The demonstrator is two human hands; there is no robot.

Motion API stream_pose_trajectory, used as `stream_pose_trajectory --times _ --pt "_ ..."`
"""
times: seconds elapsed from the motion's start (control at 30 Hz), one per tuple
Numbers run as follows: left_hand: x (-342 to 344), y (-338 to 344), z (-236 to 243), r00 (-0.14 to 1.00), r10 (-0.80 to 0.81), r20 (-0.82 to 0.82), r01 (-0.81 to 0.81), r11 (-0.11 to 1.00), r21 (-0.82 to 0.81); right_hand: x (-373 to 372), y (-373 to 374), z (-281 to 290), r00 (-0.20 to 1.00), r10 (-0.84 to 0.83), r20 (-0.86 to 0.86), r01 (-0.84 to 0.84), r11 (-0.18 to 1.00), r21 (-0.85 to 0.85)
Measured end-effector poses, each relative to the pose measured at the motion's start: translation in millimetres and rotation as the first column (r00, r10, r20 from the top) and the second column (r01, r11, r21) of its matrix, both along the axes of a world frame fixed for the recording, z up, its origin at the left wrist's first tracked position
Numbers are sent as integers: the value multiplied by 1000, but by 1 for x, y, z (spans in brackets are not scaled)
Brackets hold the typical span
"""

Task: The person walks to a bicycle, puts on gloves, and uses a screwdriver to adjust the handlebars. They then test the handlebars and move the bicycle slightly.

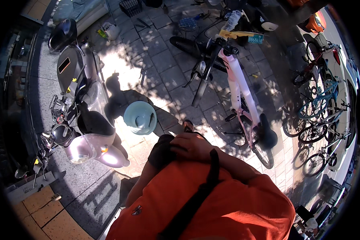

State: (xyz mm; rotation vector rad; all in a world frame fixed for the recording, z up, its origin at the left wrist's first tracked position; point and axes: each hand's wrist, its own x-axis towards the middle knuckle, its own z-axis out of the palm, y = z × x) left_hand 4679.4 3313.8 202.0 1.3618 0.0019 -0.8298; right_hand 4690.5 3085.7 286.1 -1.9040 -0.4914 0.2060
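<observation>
Both my hands are close together in front of my orange shirt. My left hand [162, 151] is covered in black, by what looks like a glove, and its fingers cannot be made out. Bare, my right hand [193, 146] lies across it with bent fingers gripping the edge of the black glove. Ahead and slightly left on the paving stands a pale green basin [129, 121] with a darker item inside. A pink-and-white bicycle [239, 82] rests to the right, its front wheel pointing away to the left.
A grey scooter [93, 120] stands at the left beside a shopfront. Along the right are several parked bicycles [318, 106] and a white car [346, 84]. Farther off are a dark crate [131, 7], a white-and-green bag [110, 31] and small tools on the paving.
</observation>
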Motion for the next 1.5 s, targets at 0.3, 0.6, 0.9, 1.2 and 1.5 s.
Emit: stream_pose_trajectory --times 0.3,0.6,0.9,1.2,1.5 --pt "254 -24 42 900 -434 47 432 870 -238 140 -18 31 862 -391 323 392 918 65" --pt "509 -40 57 560 -759 -332 630 651 -424 313 49 34 681 -676 283 729 664 -167" --pt "678 -70 50 431 -807 -403 790 554 -265 475 47 13 340 -932 -128 908 361 -215" --pt "924 13 -93 36 -953 302 480 281 831 642 -11 -170 357 -820 -447 748 538 -389" --pt "1042 -44 -130 162 -921 354 520 385 763 736 -55 -193 300 -759 -579 595 623 -508"
